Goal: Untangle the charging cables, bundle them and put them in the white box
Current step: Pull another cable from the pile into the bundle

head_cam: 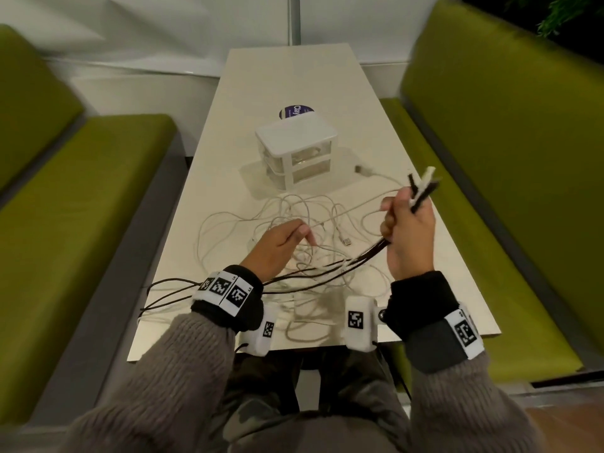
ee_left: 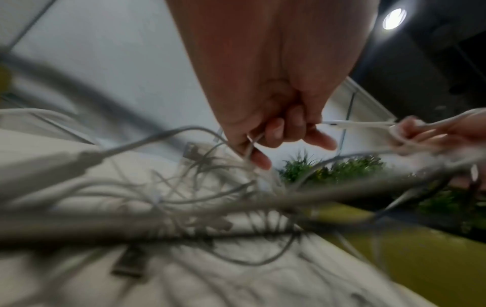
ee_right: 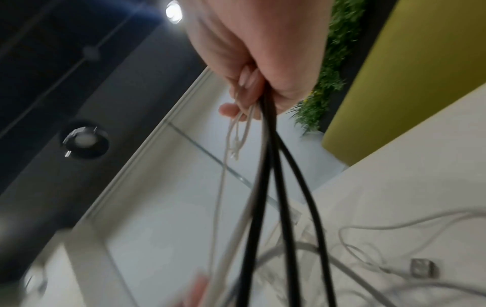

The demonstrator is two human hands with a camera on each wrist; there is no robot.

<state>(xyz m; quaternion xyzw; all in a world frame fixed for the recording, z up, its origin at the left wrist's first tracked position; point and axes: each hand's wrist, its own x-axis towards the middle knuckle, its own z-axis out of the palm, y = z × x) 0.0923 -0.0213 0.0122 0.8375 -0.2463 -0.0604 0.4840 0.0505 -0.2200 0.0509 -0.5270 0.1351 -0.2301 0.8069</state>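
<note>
A tangle of white charging cables (head_cam: 304, 223) lies spread over the pale table (head_cam: 425, 289). My right hand (head_cam: 397, 217) is raised above the table's right side and grips a bunch of black cables (head_cam: 327, 266) and white ones, their plugs (head_cam: 423, 188) sticking out above the fist. The right wrist view shows that right hand (ee_right: 252, 93) with the black cables (ee_right: 273, 166) hanging from it. My left hand (head_cam: 302, 233) reaches into the tangle and pinches a thin white cable (ee_left: 249, 143). The white box (head_cam: 295, 148), with a lid and clear drawers, stands behind the tangle.
Green padded benches (head_cam: 98, 207) flank the narrow table on both sides. A round dark sticker (head_cam: 294, 111) sits behind the box. A loose USB plug (head_cam: 361, 169) lies right of the box. Black cable loops (head_cam: 163, 289) hang over the table's left edge.
</note>
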